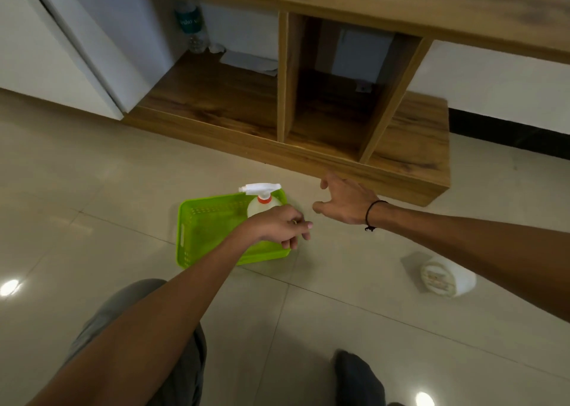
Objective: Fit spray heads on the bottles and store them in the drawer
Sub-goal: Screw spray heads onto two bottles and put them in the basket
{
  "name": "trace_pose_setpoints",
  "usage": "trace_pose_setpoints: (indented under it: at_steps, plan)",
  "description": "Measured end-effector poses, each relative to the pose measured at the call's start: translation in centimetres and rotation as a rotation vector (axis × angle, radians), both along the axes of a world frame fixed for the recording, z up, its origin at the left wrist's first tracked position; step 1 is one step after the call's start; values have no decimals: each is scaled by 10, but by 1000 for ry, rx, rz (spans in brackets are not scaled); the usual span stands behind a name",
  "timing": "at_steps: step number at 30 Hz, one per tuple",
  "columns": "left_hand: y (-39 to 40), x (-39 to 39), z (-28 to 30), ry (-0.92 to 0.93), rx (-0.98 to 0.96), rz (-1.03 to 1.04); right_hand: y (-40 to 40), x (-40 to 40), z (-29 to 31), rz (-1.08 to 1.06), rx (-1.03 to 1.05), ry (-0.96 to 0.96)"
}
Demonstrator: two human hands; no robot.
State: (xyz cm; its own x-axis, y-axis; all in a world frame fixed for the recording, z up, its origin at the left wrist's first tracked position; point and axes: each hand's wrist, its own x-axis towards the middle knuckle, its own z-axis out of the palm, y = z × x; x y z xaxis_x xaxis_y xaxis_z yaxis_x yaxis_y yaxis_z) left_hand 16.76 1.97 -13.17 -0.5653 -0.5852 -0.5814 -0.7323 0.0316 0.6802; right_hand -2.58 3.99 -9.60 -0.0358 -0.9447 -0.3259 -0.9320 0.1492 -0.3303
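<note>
A clear spray bottle (262, 205) with a white trigger head and an orange collar stands upright in the far right corner of a green plastic basket (203, 236) on the floor. My left hand (279, 225) hovers over the basket's right side, just in front of the bottle, with loosely curled fingers and nothing in it. My right hand (345, 203) is stretched out to the right of the basket, fingers apart and empty, near the front edge of the wooden cabinet (308, 156). A second white bottle (447, 277) lies on its side on the floor at the right.
The low wooden cabinet has open compartments; the left one holds a water bottle (192, 24) and some paper at the back. A white door (61, 51) stands at the left. My knees (138, 328) are at the bottom on the tiled floor.
</note>
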Motion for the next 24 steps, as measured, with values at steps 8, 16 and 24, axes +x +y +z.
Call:
trace_pose_setpoints:
  at_steps: [8, 16, 24]
  plan:
    - [18, -78, -23, 133, -22, -72, 55, -76, -12, -108, 90, 129]
    - [51, -145, -31, 159, -8, -123, 110, -156, -18, -321, 234, 230]
    - [78, -204, -38, 236, 62, -65, 140, -193, -32, -521, 342, 179]
